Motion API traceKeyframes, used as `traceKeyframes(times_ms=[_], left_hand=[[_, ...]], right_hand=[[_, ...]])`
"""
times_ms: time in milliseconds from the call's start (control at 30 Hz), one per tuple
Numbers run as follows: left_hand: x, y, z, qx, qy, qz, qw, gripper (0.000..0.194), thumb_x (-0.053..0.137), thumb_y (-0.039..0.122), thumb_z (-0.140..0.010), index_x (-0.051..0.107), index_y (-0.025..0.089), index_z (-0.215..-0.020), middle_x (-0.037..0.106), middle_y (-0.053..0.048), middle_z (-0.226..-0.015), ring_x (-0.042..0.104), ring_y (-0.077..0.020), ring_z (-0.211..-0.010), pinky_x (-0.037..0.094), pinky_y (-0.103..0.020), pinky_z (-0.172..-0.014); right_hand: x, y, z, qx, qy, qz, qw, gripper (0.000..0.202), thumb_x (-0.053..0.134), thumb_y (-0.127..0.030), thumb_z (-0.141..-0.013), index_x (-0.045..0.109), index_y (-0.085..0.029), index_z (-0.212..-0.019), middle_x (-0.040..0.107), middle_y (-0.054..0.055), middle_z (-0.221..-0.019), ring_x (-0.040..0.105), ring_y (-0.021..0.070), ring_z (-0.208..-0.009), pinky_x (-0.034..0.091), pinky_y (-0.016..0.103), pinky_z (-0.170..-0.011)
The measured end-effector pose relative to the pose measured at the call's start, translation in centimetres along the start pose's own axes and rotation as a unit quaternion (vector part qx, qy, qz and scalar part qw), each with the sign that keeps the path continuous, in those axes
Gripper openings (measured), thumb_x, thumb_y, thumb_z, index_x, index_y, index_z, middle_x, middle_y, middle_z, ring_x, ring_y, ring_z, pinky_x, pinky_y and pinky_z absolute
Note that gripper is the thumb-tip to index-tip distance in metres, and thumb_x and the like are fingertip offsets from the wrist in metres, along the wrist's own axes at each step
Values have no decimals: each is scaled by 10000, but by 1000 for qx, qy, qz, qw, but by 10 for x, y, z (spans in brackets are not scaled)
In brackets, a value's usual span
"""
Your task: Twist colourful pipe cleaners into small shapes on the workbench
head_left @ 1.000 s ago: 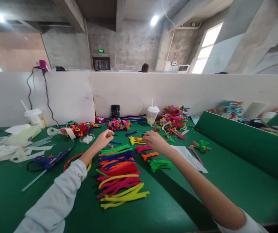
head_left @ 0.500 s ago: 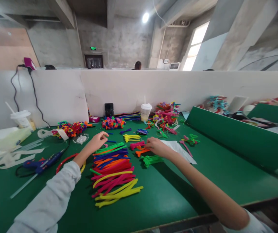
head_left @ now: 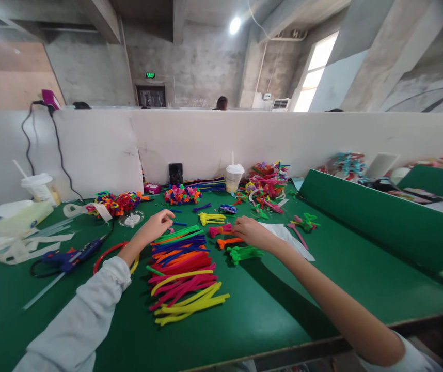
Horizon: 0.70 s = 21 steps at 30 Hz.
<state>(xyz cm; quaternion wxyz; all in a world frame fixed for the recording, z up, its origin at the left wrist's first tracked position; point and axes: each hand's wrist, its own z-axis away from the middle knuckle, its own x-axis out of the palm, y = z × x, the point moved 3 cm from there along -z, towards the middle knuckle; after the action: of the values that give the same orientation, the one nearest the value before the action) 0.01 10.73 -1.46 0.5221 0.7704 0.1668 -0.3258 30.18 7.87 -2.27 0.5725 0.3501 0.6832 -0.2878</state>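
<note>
My left hand [head_left: 159, 226] is above the far left end of a row of chenille stems [head_left: 183, 279], laid in green, blue, orange, red, pink and yellow groups. Its fingers are curled together; anything between them is too small to make out. Short blue stems [head_left: 178, 224] lie just beyond its fingertips. My right hand [head_left: 253, 232] is closed at the fingertips on a bent orange chenille stem [head_left: 229, 228], next to the pink bent stems [head_left: 218, 232]. Below it lie another orange bent stem [head_left: 226, 243] and green bent stems [head_left: 240, 254]. Yellow bent stems [head_left: 211, 219] sit farther back.
A glue gun [head_left: 78, 257] with its cord lies left. Lidded cups [head_left: 234, 178] and colourful stem piles [head_left: 268, 182] stand along the white partition [head_left: 206, 142]. A white sheet [head_left: 289, 239] lies beyond my right forearm; a green divider [head_left: 368, 219] bounds the right side.
My right hand has drawn one orange bent stem up and away from the other, over beside the pink ones. My left hand keeps nearly the same place. The view has shifted slightly.
</note>
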Motion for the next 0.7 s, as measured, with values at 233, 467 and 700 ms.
traceKeyframes(times_ms=[233, 467, 700], left_hand=[[12, 43, 31, 96, -126, -189, 969, 512, 573, 411, -666, 491, 244, -1143, 540, -66, -1112, 489, -236, -1027, 378, -321, -861], [23, 33, 34, 58, -138, -234, 961, 495, 427, 174, -747, 400, 211, -1240, 506, -84, -1214, 484, -222, -1086, 360, -313, -908], [2, 23, 26, 2, -40, -166, 985, 455, 373, 146, -757, 428, 228, -1202, 621, -39, -1060, 574, -203, -961, 394, -306, -869]], right_hand=[[-11, -23, -10, -12, 52, -102, 993, 238, 415, -226, -843, 638, -171, -905, 610, 77, -848, 527, 159, -818, 380, 252, -708], [-23, -58, -27, -62, 88, -149, 983, 248, 391, -181, -848, 618, -154, -750, 603, 68, -757, 517, 156, -778, 385, 244, -689], [-23, -56, -35, -6, 114, -218, 969, 206, 417, -159, -810, 608, -155, -736, 613, 56, -758, 531, 144, -736, 396, 242, -686]])
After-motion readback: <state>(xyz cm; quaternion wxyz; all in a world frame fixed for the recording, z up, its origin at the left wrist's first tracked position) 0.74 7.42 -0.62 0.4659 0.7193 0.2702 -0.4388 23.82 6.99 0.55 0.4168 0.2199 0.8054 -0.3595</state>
